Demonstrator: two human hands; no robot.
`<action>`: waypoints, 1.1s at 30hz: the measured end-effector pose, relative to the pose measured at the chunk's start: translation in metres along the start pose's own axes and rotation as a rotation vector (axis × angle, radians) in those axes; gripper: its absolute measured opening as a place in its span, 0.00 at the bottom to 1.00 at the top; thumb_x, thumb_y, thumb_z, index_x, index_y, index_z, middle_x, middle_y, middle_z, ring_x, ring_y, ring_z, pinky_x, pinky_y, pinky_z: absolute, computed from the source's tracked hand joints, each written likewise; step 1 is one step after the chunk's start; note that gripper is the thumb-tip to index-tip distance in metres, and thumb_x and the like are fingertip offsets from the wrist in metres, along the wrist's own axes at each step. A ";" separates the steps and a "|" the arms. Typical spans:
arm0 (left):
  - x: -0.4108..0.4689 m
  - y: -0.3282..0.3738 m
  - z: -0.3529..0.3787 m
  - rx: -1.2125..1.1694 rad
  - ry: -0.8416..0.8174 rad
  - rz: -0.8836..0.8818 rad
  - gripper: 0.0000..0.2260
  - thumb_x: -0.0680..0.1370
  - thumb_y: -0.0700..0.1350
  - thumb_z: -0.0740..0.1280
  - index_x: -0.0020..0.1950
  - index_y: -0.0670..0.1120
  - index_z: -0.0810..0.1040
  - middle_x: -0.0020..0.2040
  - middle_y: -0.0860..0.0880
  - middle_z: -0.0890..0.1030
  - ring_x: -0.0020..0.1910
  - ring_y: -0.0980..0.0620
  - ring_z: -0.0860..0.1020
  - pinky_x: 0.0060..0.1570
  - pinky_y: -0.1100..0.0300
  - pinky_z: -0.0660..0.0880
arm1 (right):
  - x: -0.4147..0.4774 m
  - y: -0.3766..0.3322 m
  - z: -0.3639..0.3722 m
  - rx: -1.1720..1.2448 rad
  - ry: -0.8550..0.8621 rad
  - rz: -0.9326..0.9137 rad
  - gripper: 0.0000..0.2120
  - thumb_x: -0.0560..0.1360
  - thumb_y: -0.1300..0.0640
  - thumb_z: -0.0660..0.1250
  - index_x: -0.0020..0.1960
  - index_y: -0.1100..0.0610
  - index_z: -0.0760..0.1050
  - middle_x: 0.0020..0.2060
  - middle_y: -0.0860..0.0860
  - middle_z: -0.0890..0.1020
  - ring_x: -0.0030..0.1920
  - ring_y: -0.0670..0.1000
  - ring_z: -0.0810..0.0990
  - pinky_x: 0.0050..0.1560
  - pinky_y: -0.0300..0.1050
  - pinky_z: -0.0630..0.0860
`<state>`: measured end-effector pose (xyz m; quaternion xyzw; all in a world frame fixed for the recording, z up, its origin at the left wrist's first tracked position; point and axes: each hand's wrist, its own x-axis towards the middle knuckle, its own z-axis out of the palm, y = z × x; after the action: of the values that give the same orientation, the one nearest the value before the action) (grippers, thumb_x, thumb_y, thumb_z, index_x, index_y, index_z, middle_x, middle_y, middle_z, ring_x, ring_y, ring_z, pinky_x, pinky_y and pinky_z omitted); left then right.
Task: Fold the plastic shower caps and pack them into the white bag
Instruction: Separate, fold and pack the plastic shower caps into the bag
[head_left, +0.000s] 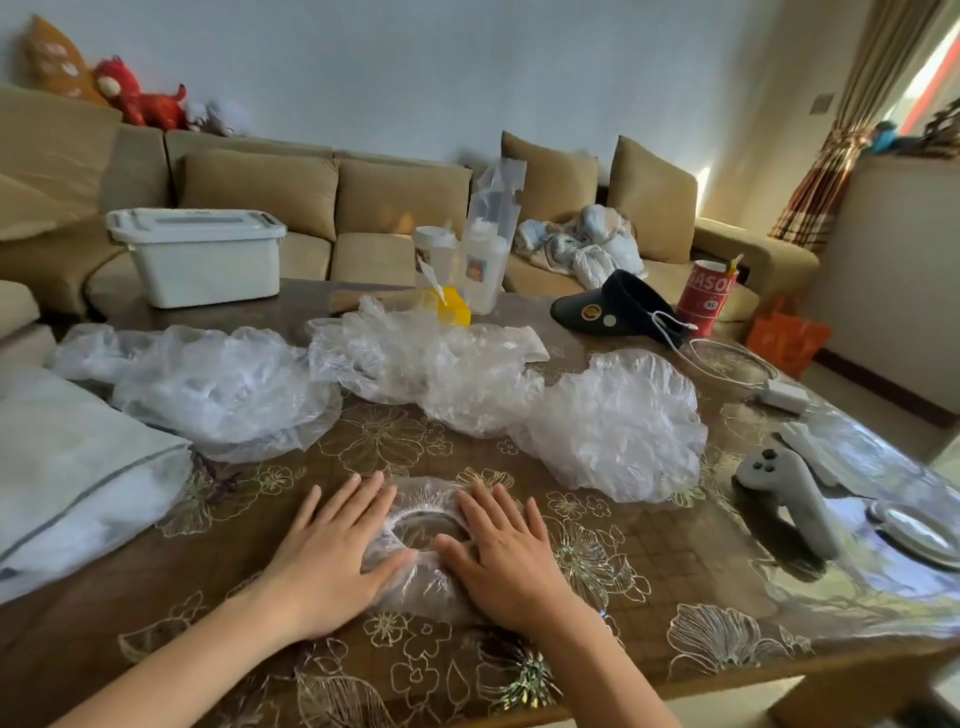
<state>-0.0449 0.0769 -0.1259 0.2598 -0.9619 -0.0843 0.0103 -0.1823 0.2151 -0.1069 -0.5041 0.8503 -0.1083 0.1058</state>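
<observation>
Both hands lie flat with fingers straight and slightly spread, gripping nothing. The left hand (332, 561) presses the left side and the right hand (506, 561) the right side of a small crumpled clear plastic shower cap (415, 499), which lies at the near middle of the brown flower-patterned table (649, 597), its elastic ring showing between the thumbs. The soft white fabric bag (67, 467) with a grey trim line rests at the table's left edge, apart from the hands. Behind them, loose clear plastic shower caps lie in three heaps: the left heap (218, 389), the middle heap (441, 369) and the right heap (613, 426), with a grey handheld controller (784, 488) near the right edge.
</observation>
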 end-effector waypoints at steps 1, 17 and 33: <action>0.001 -0.001 0.002 -0.040 0.049 0.008 0.40 0.63 0.75 0.29 0.71 0.57 0.33 0.72 0.59 0.32 0.72 0.58 0.32 0.70 0.55 0.31 | -0.002 0.002 -0.002 0.044 0.049 0.025 0.31 0.79 0.37 0.44 0.77 0.49 0.47 0.77 0.47 0.48 0.76 0.48 0.42 0.74 0.49 0.36; -0.032 -0.006 -0.001 -0.456 0.424 0.235 0.07 0.75 0.43 0.68 0.50 0.54 0.79 0.56 0.61 0.78 0.57 0.65 0.74 0.60 0.71 0.68 | -0.035 -0.011 -0.007 0.139 0.131 -0.061 0.19 0.71 0.43 0.69 0.57 0.50 0.73 0.70 0.47 0.61 0.71 0.49 0.56 0.73 0.47 0.51; -0.039 -0.015 -0.004 -0.402 0.426 0.253 0.23 0.68 0.32 0.74 0.56 0.53 0.78 0.51 0.72 0.71 0.56 0.68 0.72 0.57 0.70 0.72 | -0.038 0.010 -0.010 0.450 0.192 -0.051 0.16 0.72 0.53 0.72 0.58 0.53 0.77 0.54 0.43 0.78 0.56 0.43 0.76 0.54 0.31 0.71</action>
<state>-0.0032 0.0832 -0.1239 0.1425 -0.9269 -0.2146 0.2730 -0.1757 0.2535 -0.0971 -0.4765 0.7979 -0.3449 0.1315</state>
